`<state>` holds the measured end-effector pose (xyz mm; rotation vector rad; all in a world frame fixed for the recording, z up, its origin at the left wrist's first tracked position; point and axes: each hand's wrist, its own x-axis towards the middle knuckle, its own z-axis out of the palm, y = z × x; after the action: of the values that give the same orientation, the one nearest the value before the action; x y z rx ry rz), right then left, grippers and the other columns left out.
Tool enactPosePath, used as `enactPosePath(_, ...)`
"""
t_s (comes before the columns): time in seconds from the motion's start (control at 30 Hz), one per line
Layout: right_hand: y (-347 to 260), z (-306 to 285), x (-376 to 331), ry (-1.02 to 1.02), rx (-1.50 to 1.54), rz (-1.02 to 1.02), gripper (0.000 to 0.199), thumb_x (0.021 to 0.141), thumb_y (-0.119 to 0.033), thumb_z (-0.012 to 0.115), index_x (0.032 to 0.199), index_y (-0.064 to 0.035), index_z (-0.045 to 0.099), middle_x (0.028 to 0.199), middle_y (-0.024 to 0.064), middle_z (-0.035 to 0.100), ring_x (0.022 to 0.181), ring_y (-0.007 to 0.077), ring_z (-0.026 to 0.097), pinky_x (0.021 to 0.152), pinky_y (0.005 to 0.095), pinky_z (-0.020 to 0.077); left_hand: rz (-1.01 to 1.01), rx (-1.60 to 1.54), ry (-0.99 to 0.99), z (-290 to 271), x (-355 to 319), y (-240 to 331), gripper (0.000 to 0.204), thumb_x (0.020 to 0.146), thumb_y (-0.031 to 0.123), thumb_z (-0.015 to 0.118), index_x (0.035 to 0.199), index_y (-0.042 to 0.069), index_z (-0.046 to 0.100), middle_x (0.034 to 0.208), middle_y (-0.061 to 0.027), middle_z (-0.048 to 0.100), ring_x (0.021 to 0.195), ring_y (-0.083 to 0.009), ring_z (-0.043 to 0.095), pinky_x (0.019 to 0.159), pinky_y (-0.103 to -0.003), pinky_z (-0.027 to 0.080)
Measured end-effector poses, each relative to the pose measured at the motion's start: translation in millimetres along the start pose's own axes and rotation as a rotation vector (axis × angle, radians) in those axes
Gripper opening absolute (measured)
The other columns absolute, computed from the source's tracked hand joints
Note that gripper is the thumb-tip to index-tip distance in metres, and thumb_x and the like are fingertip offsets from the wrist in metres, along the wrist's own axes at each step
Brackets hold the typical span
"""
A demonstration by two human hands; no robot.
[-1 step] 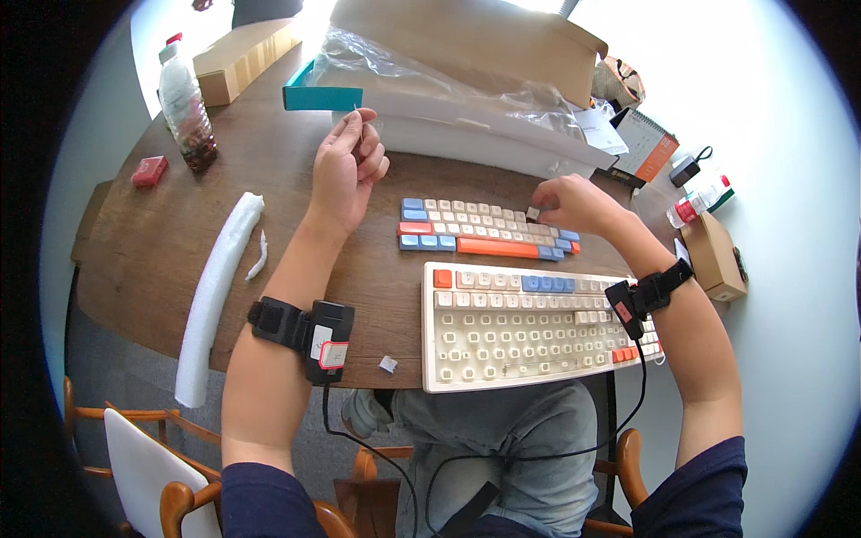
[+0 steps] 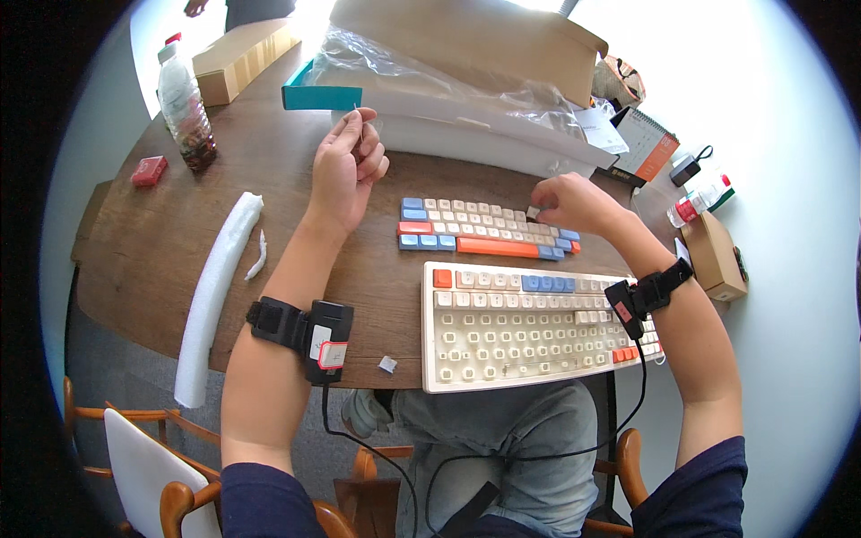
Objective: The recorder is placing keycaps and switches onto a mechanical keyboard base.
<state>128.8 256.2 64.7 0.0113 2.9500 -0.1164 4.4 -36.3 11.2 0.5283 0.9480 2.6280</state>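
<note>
Head view: hands (image 2: 345, 166) unmoved, same grips.

— What does the room look like around the edges of the frame?

— A round wooden table (image 2: 152, 242) of dark brown fills the middle and upper left. Below it, at the lower left, stands a chair (image 2: 148, 462) with a white backrest and curved wooden arms; a second wooden chair (image 2: 628, 453) shows at the lower right.

— And the floor?

— Pale and smooth, grey-white, running down the right side (image 2: 789, 296) and along the far left.

— Where does the light come from?

— The top of the frame. It is very bright there, washing out the upper middle and upper right, and it leaves a sheen on the tabletop.
</note>
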Motion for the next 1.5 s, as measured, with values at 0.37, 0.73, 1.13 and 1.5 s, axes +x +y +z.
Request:
enactPosePath(0.37, -4.1, 8.9, 10.3, 0.078, -0.033, -0.090, 0.018, 0.073, -0.010, 0.069, 0.088, -0.0023, 0.071, 0.080, 0.0171, 0.068, 0.075, 0.0329, 0.066, 0.072, 0.0384, 0.0523, -0.002, 0.062, -0.009, 0.8, 0.9, -0.7, 0.022, 0.104, 0.022, 0.038, 0.104, 0.005, 0.052, 0.068, 0.0018, 0.036, 0.048, -0.0061, 0.027, 0.046, -0.022, 0.024)
enactPosePath(0.73, -2.5, -1.0, 0.8, 0.219, 0.144, -0.051, 0.020, 0.077, -0.011, 0.065, 0.092, 0.0002, 0.071, 0.082, 0.0179, 0.069, 0.077, 0.0294, 0.067, 0.074, 0.0363, 0.0528, -0.012, 0.098, 0.000, -1.4, 0.8, -0.7, 0.021, 0.103, 0.022, 0.039, 0.102, 0.006, 0.052, 0.068, 0.0023, 0.036, 0.048, -0.0057, 0.027, 0.045, -0.022, 0.023)
enactPosePath(1.13, -69.1, 1.9, -2.8, 0.211, 0.168, -0.426, 0.014, 0.081, -0.009, 0.064, 0.089, 0.0006, 0.067, 0.080, 0.0154, 0.067, 0.071, 0.0270, 0.065, 0.069, 0.0339, 0.0522, -0.078, 0.117, 0.002, -8.5, 4.2, -1.6, 0.019, 0.098, 0.023, 0.039, 0.083, 0.013, 0.045, 0.059, 0.0045, 0.028, 0.045, -0.0064, 0.022, 0.042, -0.024, 0.019)
enactPosePath(1.5, -83.9, 22.7, 10.7, 0.341, 0.164, -0.353, 0.018, 0.085, -0.015, 0.054, 0.082, -0.0002, 0.065, 0.081, 0.0172, 0.067, 0.076, 0.0349, 0.064, 0.074, 0.0408, 0.0514, -0.110, 0.161, 0.009, -6.0, 3.6, -3.0, 0.020, 0.097, 0.024, 0.041, 0.081, 0.014, 0.047, 0.056, 0.0053, 0.028, 0.044, -0.0064, 0.022, 0.042, -0.024, 0.019)
